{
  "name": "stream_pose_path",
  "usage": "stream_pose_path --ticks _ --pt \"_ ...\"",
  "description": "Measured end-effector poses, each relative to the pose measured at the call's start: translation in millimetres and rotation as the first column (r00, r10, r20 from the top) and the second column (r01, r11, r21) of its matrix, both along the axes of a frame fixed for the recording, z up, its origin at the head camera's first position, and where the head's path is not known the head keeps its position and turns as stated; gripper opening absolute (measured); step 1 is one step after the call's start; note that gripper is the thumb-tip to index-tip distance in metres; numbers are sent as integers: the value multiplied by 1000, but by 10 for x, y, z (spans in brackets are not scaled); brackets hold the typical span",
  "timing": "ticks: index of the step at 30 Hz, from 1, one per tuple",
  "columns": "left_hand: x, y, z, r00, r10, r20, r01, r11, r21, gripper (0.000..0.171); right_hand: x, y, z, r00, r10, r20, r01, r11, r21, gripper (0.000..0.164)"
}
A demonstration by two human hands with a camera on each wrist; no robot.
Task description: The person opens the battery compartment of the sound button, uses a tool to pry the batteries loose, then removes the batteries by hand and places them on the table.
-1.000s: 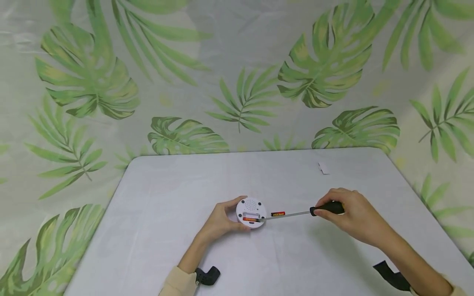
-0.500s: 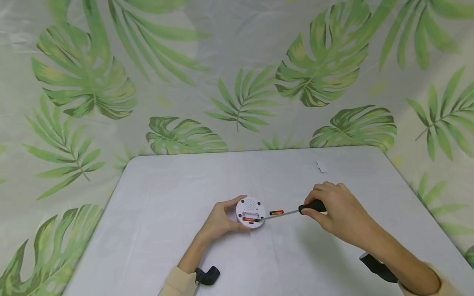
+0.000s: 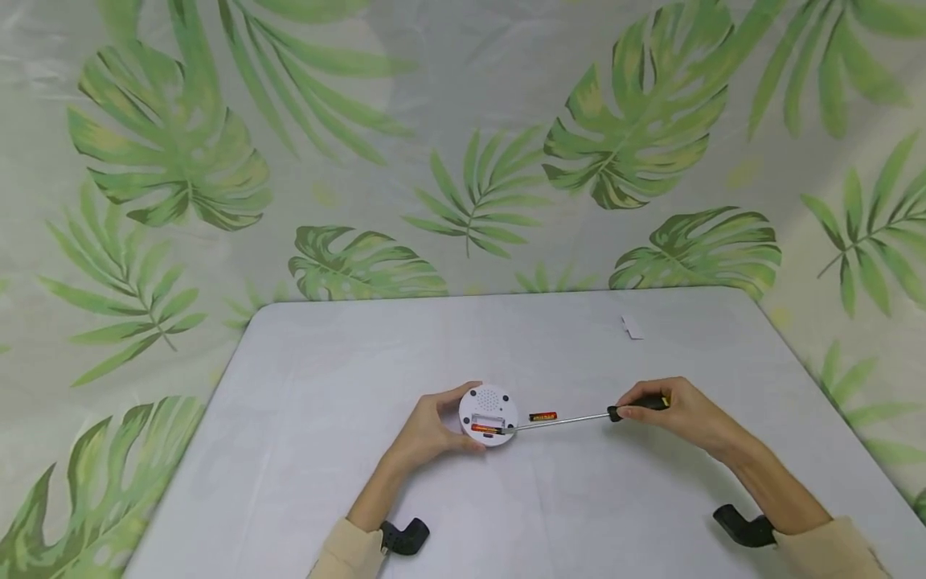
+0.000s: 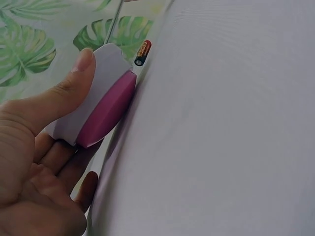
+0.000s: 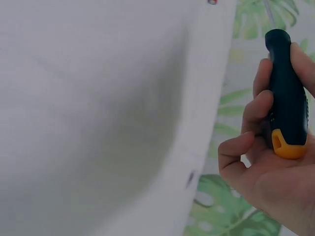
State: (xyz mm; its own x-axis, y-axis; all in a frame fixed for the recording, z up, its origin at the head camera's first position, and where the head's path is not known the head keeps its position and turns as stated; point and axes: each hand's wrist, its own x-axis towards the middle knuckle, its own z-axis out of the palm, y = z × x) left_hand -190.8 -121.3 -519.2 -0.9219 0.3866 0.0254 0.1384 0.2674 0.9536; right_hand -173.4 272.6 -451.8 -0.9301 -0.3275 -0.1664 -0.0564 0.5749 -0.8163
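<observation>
My left hand (image 3: 427, 430) grips a round white device (image 3: 489, 396) by its side, thumb and fingers on opposite edges. Its pink face (image 4: 109, 112) shows in the left wrist view, turned down toward the table. On the upturned back, small holes and an uncovered battery compartment are visible, with a red-and-black battery (image 3: 485, 429) at the compartment. My right hand (image 3: 687, 414) holds a screwdriver (image 5: 288, 93) by its dark handle with a yellow end. The shaft points left, its tip right at the battery's end. A loose battery (image 3: 542, 416) lies on the table right of the device.
A small white piece (image 3: 632, 327) lies near the back right of the white-covered table (image 3: 347, 362). Behind the table hangs a leaf-patterned cloth (image 3: 470, 96). Black wrist cameras (image 3: 407, 537) are worn on both forearms.
My right hand moves left with the screwdriver, then back right and lower, the handle ending flatter. The tip stays near the battery end. My left hand and the device barely shift.
</observation>
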Motion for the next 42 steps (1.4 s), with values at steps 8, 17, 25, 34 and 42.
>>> stream_pose_path --ticks 8,17,25,34,42 --pt "-12 -39 -11 1000 -27 5 27 999 22 89 -65 65 -271 994 -23 110 22 1000 6 31" --pt "-30 -59 -24 999 -28 23 27 999 38 90 -86 51 -401 988 -60 139 60 998 5 34" --pt "-47 -70 -42 999 -44 30 43 998 35 90 -46 34 -458 985 -82 151 90 995 -43 35" --pt "-44 -78 -12 998 -52 34 51 998 38 90 -26 -5 -455 985 -110 135 116 993 -34 35" --pt "-45 -84 -21 998 -48 43 46 998 32 90 -16 -3 -462 984 -113 136 117 993 -29 35"
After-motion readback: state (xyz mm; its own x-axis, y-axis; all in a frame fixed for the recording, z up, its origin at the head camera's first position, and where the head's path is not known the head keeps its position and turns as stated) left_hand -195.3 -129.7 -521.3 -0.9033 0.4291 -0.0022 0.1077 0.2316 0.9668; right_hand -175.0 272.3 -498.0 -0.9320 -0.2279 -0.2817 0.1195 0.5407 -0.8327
